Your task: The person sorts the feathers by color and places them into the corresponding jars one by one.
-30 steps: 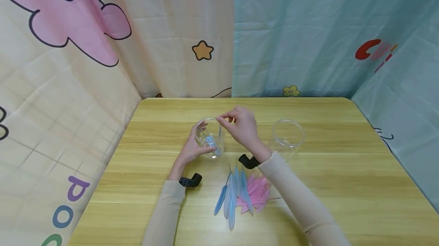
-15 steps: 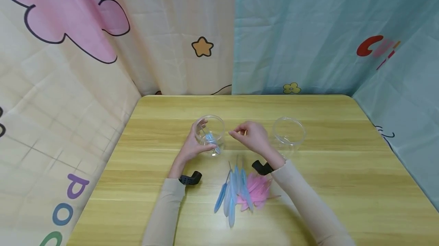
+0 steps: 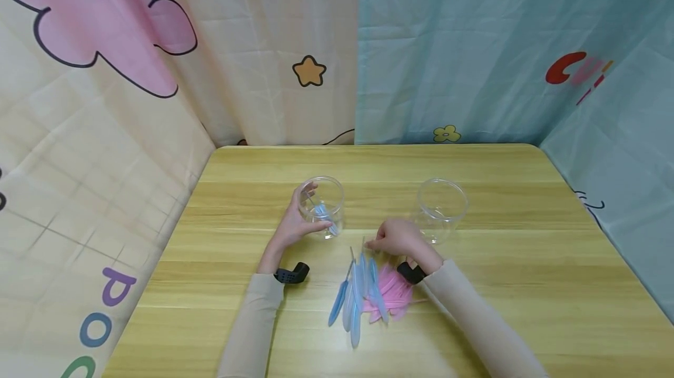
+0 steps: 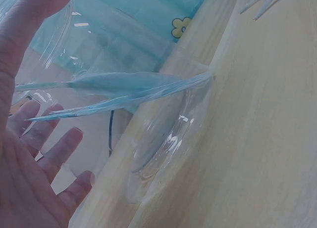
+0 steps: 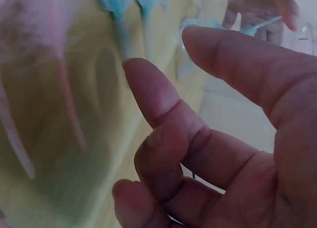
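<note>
My left hand (image 3: 292,227) holds a clear jar (image 3: 337,209), thumb on the near side and the other fingers round the back. Inside the jar lean a few light blue feathers (image 4: 126,84), tips down and quills up in the head view. Over the quill ends of several loose blue feathers (image 3: 356,308) hovers my right hand (image 3: 401,240). Its thumb and index finger stand apart in the right wrist view, the index fingertip right by a quill and nothing between them. A pile of pink feathers (image 3: 396,293) lies beside the blue ones, partly under the right wrist.
A second clear jar (image 3: 444,223) stands to the right, just beyond my right hand. Both jars and the feathers are on a wooden table (image 3: 526,284). Printed curtains (image 3: 447,44) hang behind the table and along its sides.
My right hand has let go of a blue feather at the left jar's rim, then come back toward me to the loose feathers' quills. The left hand still holds the jar.
</note>
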